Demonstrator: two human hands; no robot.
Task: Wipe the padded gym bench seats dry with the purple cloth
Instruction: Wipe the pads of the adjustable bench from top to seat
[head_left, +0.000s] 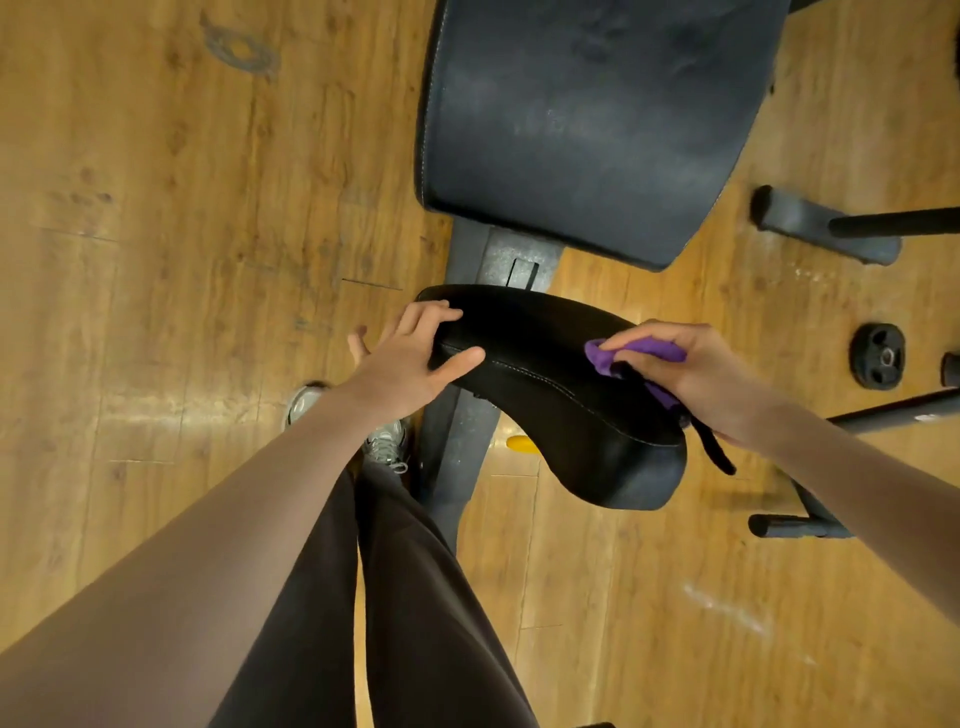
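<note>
A small black padded seat (540, 374) sits in the middle of the view, with white stitching along its edge. Beyond it lies the larger black back pad (587, 114), showing dull smears. My right hand (696, 374) grips the bunched purple cloth (644, 351) against the seat's right side. My left hand (410, 358) rests on the seat's left end, fingers straight and spread, thumb lying over the stitched edge. Part of the cloth is hidden under my right palm.
The bench's grey steel frame (462, 441) runs under the seat down to the wooden floor (182, 260). A small black weight plate (878, 356) lies on the floor at right, near black frame legs (826, 223). My legs and shoes (387, 441) stand left of the frame.
</note>
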